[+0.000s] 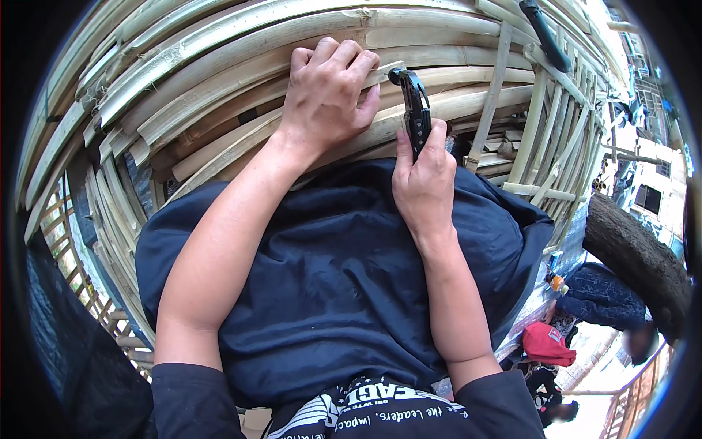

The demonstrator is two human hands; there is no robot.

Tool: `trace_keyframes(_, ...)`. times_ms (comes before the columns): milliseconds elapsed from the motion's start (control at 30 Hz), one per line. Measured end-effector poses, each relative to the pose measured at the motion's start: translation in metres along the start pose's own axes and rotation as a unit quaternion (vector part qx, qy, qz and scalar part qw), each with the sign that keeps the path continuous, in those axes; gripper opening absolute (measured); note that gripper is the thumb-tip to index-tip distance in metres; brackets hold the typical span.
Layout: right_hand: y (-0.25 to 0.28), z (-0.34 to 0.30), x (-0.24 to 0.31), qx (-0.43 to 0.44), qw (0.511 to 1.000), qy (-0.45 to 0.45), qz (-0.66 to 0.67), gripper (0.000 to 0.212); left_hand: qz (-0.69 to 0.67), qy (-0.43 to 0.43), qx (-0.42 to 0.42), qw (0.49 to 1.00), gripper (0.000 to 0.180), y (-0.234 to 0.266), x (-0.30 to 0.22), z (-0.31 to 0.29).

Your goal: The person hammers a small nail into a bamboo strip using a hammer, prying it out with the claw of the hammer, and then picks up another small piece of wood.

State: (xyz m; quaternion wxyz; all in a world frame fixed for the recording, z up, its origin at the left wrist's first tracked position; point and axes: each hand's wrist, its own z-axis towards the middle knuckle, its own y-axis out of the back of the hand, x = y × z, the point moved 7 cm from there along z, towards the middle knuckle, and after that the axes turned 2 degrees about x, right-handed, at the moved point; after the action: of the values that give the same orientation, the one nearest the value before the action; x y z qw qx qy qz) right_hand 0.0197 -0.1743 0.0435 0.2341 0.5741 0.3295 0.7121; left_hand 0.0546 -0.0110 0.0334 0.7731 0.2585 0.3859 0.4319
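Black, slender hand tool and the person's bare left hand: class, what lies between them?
In the head view, long pale bamboo strips lie between the bare left hand and the black, slender hand tool.

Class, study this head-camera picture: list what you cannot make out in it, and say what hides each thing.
All in the head view:
Left hand: its fingertips, curled out of sight behind its own knuckles, so their exact contact with the bamboo strips is unclear.
Black tool: its lower end, covered by the right hand.
Dark cloth: whatever lies beneath it.
Black shirt: cut off by the bottom edge.
Orange item: too small to identify.
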Motion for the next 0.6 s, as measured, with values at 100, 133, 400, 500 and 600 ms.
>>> trace_keyframes(100,-0.0012,-0.0005,-0.0026,0.002,1.000,-0.007,-0.012,0.020,0.000,0.000,0.000,1.000,0.025,0.0002,0.0001,0.0001)
trace_keyframes(133,-0.0016,-0.0002,-0.0019,0.001,1.000,-0.005,-0.010,0.020,0.002,0.000,0.001,1.000,0.025,0.0004,0.0006,0.0001)
trace_keyframes(400,-0.0003,-0.0008,-0.0015,0.003,1.000,-0.009,-0.007,0.021,0.008,0.001,-0.004,1.000,0.026,-0.0011,-0.0003,-0.0002)
trace_keyframes(500,-0.0005,0.0000,-0.0013,0.006,1.000,-0.019,-0.002,0.020,0.013,-0.001,-0.006,1.000,0.025,-0.0004,-0.0004,-0.0003)
trace_keyframes(600,0.0008,0.0011,-0.0001,-0.003,1.000,0.000,0.001,0.020,0.018,-0.002,-0.005,1.000,0.025,-0.0008,-0.0010,-0.0005)
